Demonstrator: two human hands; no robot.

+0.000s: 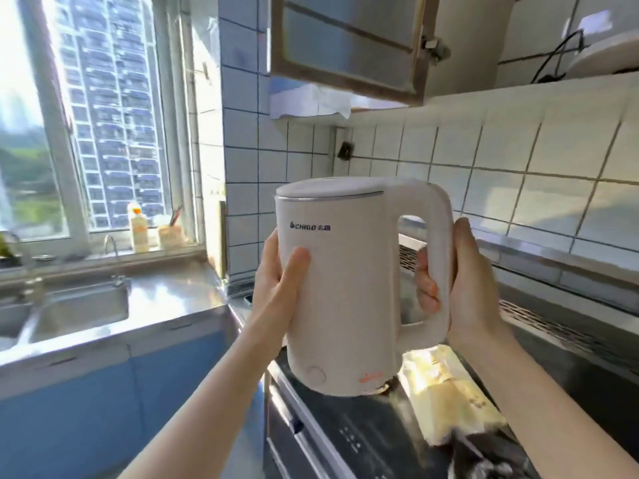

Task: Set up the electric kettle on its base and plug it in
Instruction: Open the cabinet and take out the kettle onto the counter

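A white electric kettle [349, 281] with its lid down is held up in the air in front of me, above the dark stove top [363, 437]. My left hand [280, 271] grips the kettle's body on its left side, thumb across the front. My right hand [460, 274] grips the handle, fingers curled through the opening. On the shelf at the upper right lies a round white disc with a black cord [601, 53], which may be the kettle's base. A dark socket [345, 150] sits on the tiled wall behind the kettle.
A steel counter with a sink [79, 309] and tap runs along the left under the window. A bottle [138, 229] and a cup stand on the sill. An open cupboard door [349, 43] hangs overhead. A pale cloth [449, 399] lies on the stove.
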